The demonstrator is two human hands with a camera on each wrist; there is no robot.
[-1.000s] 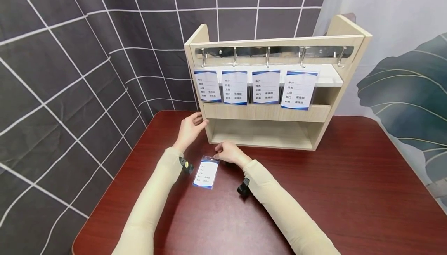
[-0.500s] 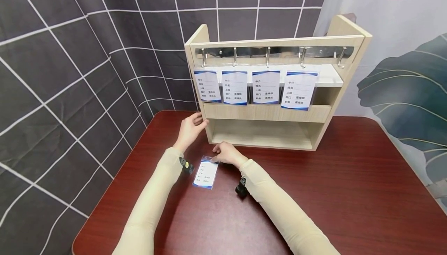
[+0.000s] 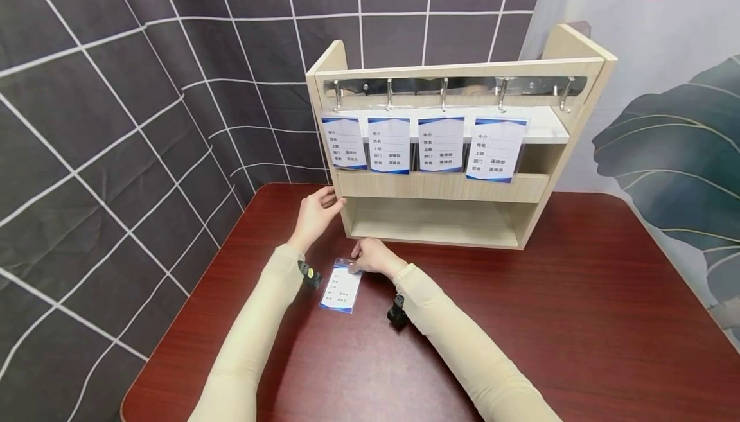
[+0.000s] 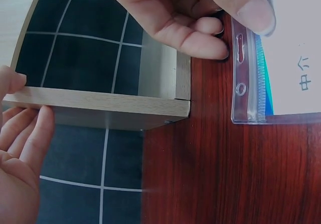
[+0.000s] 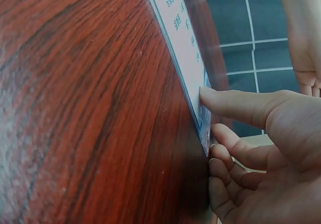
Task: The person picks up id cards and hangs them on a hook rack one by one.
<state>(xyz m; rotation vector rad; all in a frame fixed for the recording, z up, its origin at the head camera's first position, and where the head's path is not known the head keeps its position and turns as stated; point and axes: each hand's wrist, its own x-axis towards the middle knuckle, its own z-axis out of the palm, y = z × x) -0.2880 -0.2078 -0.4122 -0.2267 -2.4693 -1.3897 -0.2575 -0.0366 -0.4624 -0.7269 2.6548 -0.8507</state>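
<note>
A badge in a clear plastic holder (image 3: 340, 290), white with blue ends and printed text, lies on the table below the wooden shelf unit (image 3: 442, 185). My right hand (image 3: 376, 257) is at its slotted end. In the right wrist view the thumb (image 5: 215, 99) presses on the badge's face, and the curled fingers meet its end edge, pinching it. My left hand (image 3: 315, 216) holds the shelf's left side panel (image 4: 100, 99), thumb on one side and fingers on the other. The undersides of the right fingertips are partly hidden.
Several similar badges (image 3: 441, 144) hang in a row from metal hooks on the shelf's front rail. Another hook (image 3: 563, 94) stands at the right end of the rail. Dark red table (image 3: 578, 319) surrounds the unit. A grey gridded cloth (image 3: 231, 88) hangs behind and left.
My right hand has shifted slightly left onto the badge's end, its thumb now over the printed card. The left hand and the shelf have stayed in place.
</note>
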